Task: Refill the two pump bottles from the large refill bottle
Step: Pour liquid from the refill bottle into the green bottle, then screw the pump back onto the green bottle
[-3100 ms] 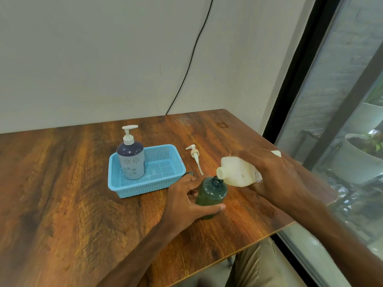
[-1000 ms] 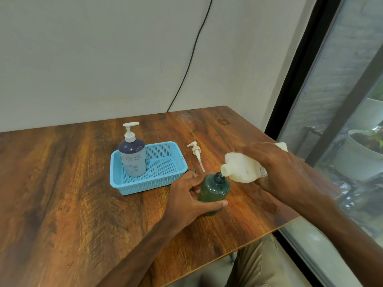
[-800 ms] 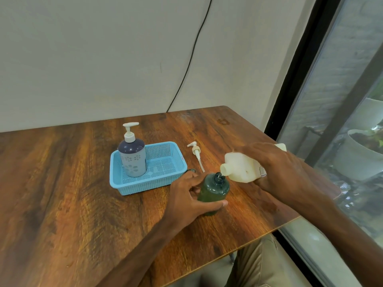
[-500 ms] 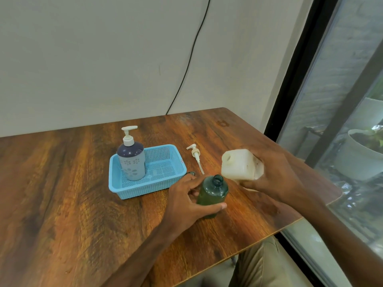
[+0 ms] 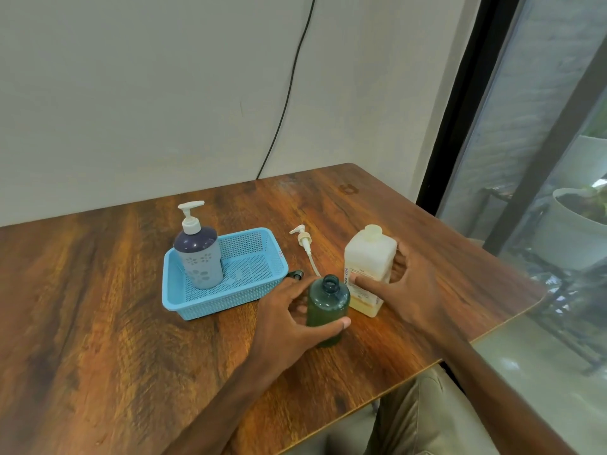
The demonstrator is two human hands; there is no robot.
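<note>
While the refill bottle (image 5: 369, 267) stands upright on the table (image 5: 98, 323) with its mouth open, the right hand (image 5: 415, 290) rests against its side, fingers spread and thumb on the label, so it's touching more than really gripping it. Left hand (image 5: 289, 318) is wrapped around the green bottle (image 5: 326, 307), which sits just in front of the refill bottle, neck open, no pump on it. That pump (image 5: 305, 246) is lying loose on the table behind, between the basket (image 5: 226, 295) and the refill bottle. The other pump bottle (image 5: 198, 254) is in the basket's left end with its pump on.

My guess is the pour into the green one is wrapping up. Can't tell how full it is through the dark plastic. Next move probably needs the right hand to let go, grab the loose pump, feed the tube into the neck and screw it down while the left keeps the bottle steady, then do the one in the basket
</note>
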